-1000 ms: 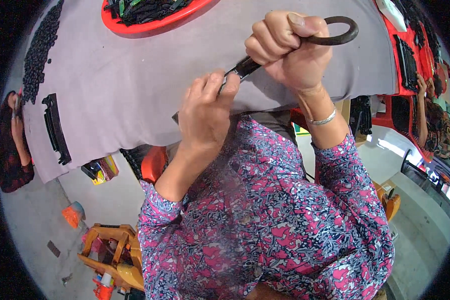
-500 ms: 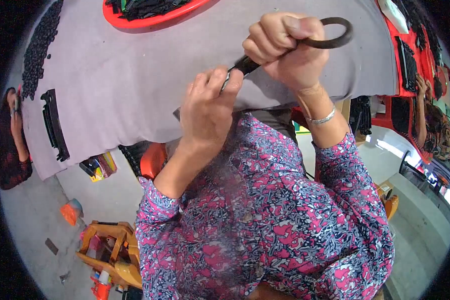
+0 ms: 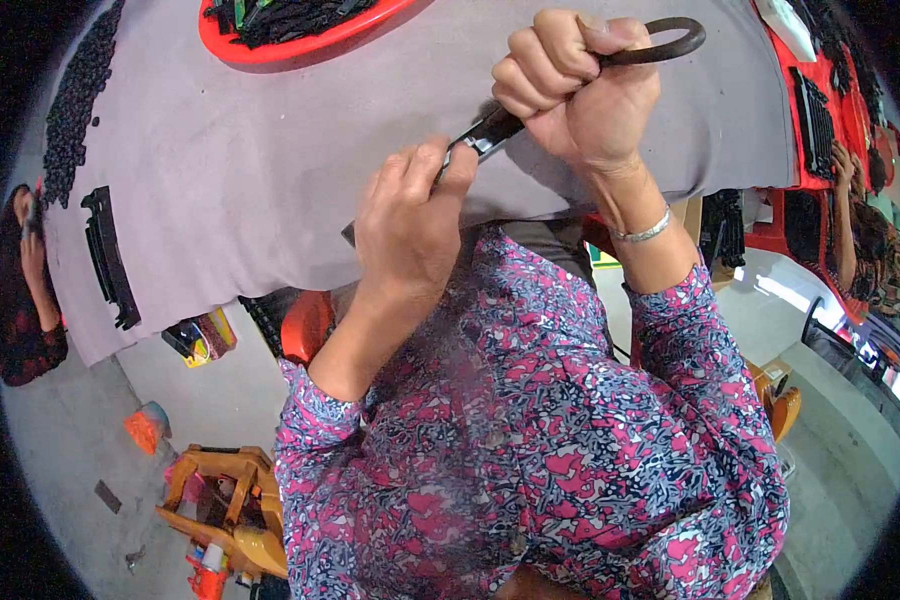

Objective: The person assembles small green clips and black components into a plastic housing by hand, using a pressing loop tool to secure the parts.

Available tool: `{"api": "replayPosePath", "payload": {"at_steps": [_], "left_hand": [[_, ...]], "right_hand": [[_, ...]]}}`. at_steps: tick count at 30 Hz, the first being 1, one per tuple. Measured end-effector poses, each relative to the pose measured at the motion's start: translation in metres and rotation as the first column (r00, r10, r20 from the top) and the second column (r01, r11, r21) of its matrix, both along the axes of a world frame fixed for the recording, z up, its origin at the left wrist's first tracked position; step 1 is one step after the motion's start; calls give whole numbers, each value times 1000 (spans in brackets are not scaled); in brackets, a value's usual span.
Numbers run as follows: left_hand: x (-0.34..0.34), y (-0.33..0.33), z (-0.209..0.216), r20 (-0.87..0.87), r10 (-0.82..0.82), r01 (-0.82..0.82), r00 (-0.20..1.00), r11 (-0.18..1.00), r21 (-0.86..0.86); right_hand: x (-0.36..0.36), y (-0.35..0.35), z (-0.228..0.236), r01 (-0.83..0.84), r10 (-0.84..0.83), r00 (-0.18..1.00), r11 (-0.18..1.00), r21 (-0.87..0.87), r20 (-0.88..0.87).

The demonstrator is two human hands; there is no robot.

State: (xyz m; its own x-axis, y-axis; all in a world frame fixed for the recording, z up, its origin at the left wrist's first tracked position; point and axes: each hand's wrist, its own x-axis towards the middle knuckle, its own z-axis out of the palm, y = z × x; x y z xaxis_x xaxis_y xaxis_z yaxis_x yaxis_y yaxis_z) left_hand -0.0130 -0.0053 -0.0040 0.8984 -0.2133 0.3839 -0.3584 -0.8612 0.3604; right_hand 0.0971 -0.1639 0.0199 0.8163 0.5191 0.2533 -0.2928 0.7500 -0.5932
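Observation:
My right hand (image 3: 585,90) is closed in a fist around the dark handle of what look like scissors (image 3: 675,40). One big handle loop sticks out past the thumb, and a shiny metal blade points down-left toward my other hand. Nearer my body, my left hand (image 3: 410,215) is closed, with its fingers bent over a black strip-like plastic piece (image 3: 349,233). Only a dark end of that piece shows beside the palm. The blade's tip reaches the left fingers, which hide where the two meet.
A grey cloth (image 3: 240,180) covers the table. At the far side sits a red basin (image 3: 300,45) heaped with black parts. Small black pieces (image 3: 75,110) and a black slatted part (image 3: 108,255) lie at the left. Co-workers' arms show at both edges; a wooden stool (image 3: 225,500) stands lower left.
My right hand has shifted slightly up and away from the left hand with the scissors. More of the metal blade now shows between my hands.

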Motion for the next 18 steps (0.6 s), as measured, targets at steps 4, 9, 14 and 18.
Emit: {"api": "replayPosePath", "payload": {"at_steps": [4,9,14,18], "left_hand": [[-1,-1,-2,5,4,-4,1000,1000,7],[-1,-2,-1,25,6,-6,1000,1000,-2],[0,-4,-5,55,6,-6,998,1000,3],[-1,-3,-9,104,8,-8,995,1000,-6]], "right_hand": [[-4,5,4,108,-107,992,994,12,-66],[4,-13,-3,-49,44,997,996,-79,-65],[35,5,-33,-326,204,906,895,304,371],[-5,2,2,130,-127,981,991,15,-144]]}}
